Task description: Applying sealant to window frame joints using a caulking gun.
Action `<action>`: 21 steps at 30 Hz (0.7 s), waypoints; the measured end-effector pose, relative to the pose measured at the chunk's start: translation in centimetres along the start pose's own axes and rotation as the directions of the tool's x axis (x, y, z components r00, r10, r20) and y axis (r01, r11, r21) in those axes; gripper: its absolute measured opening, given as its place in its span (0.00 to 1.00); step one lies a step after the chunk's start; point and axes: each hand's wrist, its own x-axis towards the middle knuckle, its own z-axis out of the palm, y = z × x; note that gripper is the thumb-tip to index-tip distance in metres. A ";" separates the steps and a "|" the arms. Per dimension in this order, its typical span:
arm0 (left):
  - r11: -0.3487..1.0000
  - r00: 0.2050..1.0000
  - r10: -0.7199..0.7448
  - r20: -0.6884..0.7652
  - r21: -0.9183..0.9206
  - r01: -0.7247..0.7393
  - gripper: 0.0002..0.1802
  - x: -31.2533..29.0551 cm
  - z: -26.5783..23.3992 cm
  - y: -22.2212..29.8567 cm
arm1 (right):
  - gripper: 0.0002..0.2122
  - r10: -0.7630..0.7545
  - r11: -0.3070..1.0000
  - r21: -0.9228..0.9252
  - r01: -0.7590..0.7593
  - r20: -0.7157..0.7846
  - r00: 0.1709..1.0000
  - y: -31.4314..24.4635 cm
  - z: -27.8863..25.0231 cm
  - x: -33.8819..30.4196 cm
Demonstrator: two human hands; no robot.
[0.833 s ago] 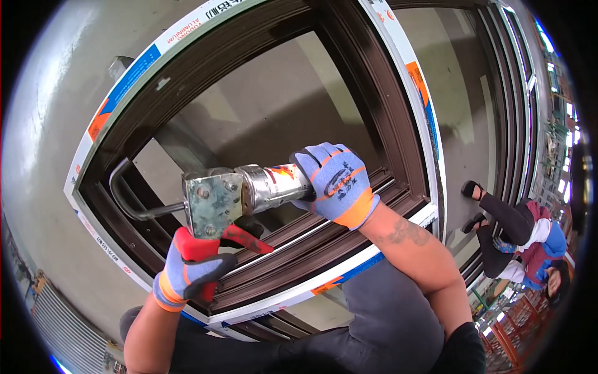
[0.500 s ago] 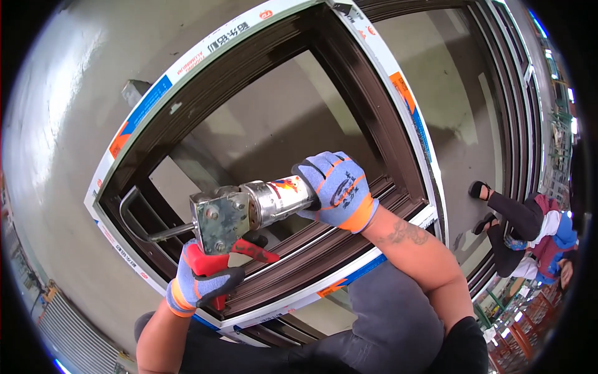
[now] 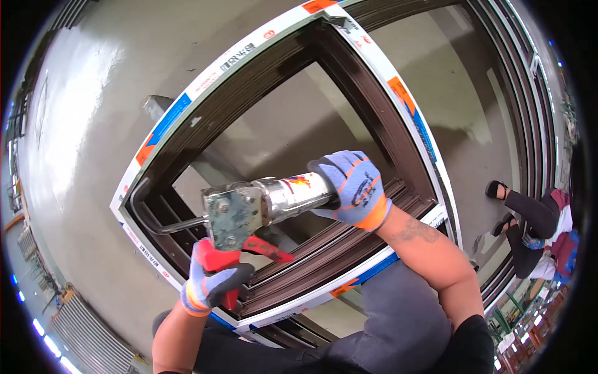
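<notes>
A caulking gun spans my two hands above the near-left part of a dark brown window frame (image 3: 398, 149). My left hand (image 3: 208, 283), in a blue-grey and orange work glove, is closed round its red handle (image 3: 215, 257). The red trigger (image 3: 269, 248) points off to the right. My right hand (image 3: 356, 190), gloved alike, wraps the far end of the silver barrel (image 3: 296, 194); the barrel's tip is hidden in that hand. A bent metal rod (image 3: 146, 215) sticks out of the gun's scuffed metal housing (image 3: 233, 217) on the left.
White film and blue and orange tape (image 3: 171, 118) cover the frame's outer edges. A small grey block (image 3: 156, 107) stands beyond its left side. At right lie more frames (image 3: 529, 93), and a person's legs (image 3: 529, 212) show beside them. Ribbed panels (image 3: 93, 330) are at lower left.
The whole view has shifted, so the frame, gun and both hands appear slightly further right. Both hands keep the same hold on the caulking gun.
</notes>
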 end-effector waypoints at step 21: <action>0.994 0.918 -0.011 -0.396 -0.106 -0.034 0.25 -3.0 -7.9 0.3 | 0.29 -0.011 0.999 -0.053 0.006 -0.094 0.996 -0.1 0.4 0.2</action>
